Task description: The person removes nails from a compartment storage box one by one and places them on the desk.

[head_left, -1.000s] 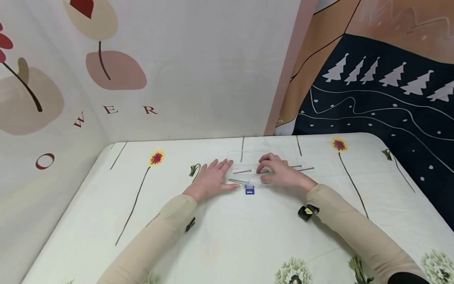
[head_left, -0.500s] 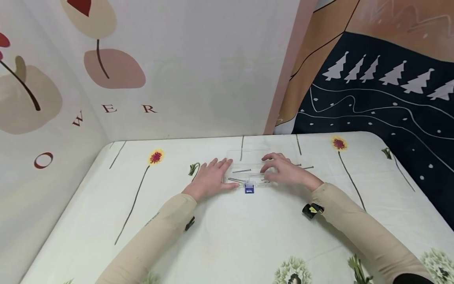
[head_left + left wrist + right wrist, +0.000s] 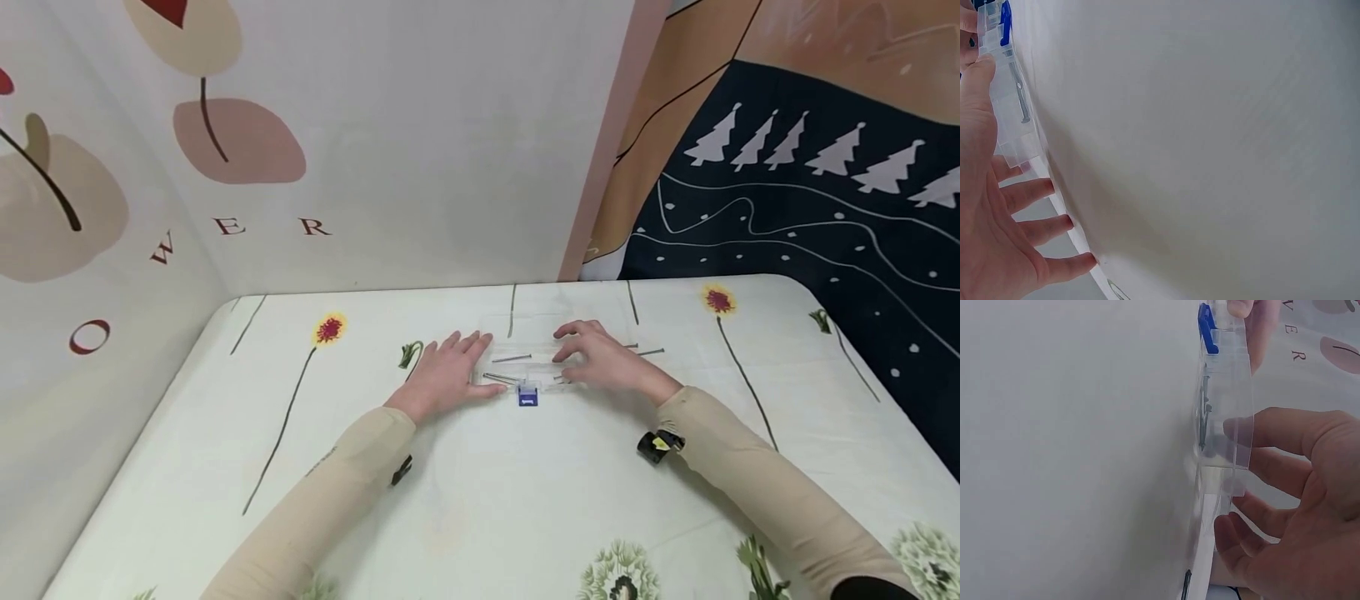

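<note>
A clear plastic box [image 3: 543, 353] with compartments and a blue latch [image 3: 528, 396] lies on the table, its transparent lid raised at the back. My left hand [image 3: 448, 372] rests at the box's left end, fingers spread and fairly straight, the thumb [image 3: 984, 69] on its front edge. Over the right part my right hand [image 3: 603, 360] hovers with loosely bent fingers, the thumb [image 3: 1241, 431] showing through the plastic; I see nothing between them. One nail [image 3: 512, 358] lies in a back compartment. Other nails [image 3: 501, 379] lie in the front left, and more sit at front right, partly hidden.
Loose nails [image 3: 651, 352] lie on the flower-printed tablecloth [image 3: 480, 500] just right of the box, partly behind the right hand. A pale curtain-like wall [image 3: 420, 167] rises behind the table. A dark cloth with white trees [image 3: 795, 200] hangs at the right.
My right hand has drawn slightly right and its fingers have loosened; the nail seen under its fingertips earlier is no longer there. The left hand stays in place.
</note>
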Demonstrator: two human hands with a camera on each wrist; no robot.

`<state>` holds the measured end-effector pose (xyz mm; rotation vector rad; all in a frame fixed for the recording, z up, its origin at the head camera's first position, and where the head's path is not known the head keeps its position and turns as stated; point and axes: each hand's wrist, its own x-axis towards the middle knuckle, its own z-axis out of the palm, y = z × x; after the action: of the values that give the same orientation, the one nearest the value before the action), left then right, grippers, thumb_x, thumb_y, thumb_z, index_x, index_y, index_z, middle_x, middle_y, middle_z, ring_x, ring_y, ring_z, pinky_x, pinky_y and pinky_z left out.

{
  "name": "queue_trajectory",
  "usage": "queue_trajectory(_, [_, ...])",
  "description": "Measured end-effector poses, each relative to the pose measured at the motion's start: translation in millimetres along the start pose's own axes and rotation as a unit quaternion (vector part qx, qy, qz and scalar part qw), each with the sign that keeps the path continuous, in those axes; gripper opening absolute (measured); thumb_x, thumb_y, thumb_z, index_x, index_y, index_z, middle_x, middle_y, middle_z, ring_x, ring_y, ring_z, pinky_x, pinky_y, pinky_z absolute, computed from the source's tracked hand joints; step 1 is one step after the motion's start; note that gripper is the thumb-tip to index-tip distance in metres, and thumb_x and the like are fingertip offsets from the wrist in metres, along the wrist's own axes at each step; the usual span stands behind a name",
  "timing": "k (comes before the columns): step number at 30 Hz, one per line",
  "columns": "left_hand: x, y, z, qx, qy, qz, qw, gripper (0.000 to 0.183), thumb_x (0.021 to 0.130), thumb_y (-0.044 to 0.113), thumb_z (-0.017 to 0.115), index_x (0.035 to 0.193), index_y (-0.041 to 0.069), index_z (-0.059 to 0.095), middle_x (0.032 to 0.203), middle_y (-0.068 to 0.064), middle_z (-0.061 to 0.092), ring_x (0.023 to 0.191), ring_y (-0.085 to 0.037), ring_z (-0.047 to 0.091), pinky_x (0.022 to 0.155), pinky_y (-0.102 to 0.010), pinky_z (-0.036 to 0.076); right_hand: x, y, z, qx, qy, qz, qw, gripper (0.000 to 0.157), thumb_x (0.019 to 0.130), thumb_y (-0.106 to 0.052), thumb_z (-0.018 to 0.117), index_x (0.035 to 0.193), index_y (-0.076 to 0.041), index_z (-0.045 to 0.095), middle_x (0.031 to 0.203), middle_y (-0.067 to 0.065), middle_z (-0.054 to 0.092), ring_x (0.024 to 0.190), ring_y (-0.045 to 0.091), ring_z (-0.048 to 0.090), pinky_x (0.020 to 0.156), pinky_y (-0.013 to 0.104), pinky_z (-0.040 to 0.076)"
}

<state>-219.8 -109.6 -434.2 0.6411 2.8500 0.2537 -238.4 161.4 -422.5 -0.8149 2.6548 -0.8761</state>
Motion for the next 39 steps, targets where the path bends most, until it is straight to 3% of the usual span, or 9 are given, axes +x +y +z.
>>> queue_trajectory(17, [0.9,0.7,-0.1,0.000,-0.003,0.001,1.0000,0.092,0.086,0.070,0.051,0.154,0.014,0.025,0.155,-0.011,0.028,0.141,-0.040,0.023,0.109,-0.061,0.020,5.8,1.9,10.0,0.026,0.017,0.036,0.999,0.007,0.081,-0.005,0.068,0.087,-0.007,0.069,0.122,0.016,0.047,0.121,0.039,0.027,0.100,0.056,0.028])
queue_trajectory(24, [0.4,1.0,-0.8,0.005,-0.003,0.000,1.0000,0.093,0.086,0.071,0.051,0.154,0.014,0.025,0.156,-0.010,0.028,0.141,-0.039,0.023,0.108,-0.061,0.020,4.6,2.1,8.7,0.034,0.030,0.034,0.998,0.005,0.084,-0.012,0.071,0.086,-0.008,0.068,0.122,0.014,0.049,0.121,0.037,0.031,0.100,0.056,0.029])
queue_trajectory(39, [1.3,0.6,0.8,0.012,-0.006,-0.004,0.9999,0.093,0.086,0.071,0.050,0.155,0.015,0.023,0.156,-0.010,0.027,0.141,-0.038,0.022,0.109,-0.061,0.019,2.7,6.2,4.9,0.079,0.049,0.012,0.996,0.004,0.083,-0.009,0.073,0.084,-0.009,0.068,0.114,0.013,0.053,0.116,0.037,0.039,0.099,0.053,0.031])
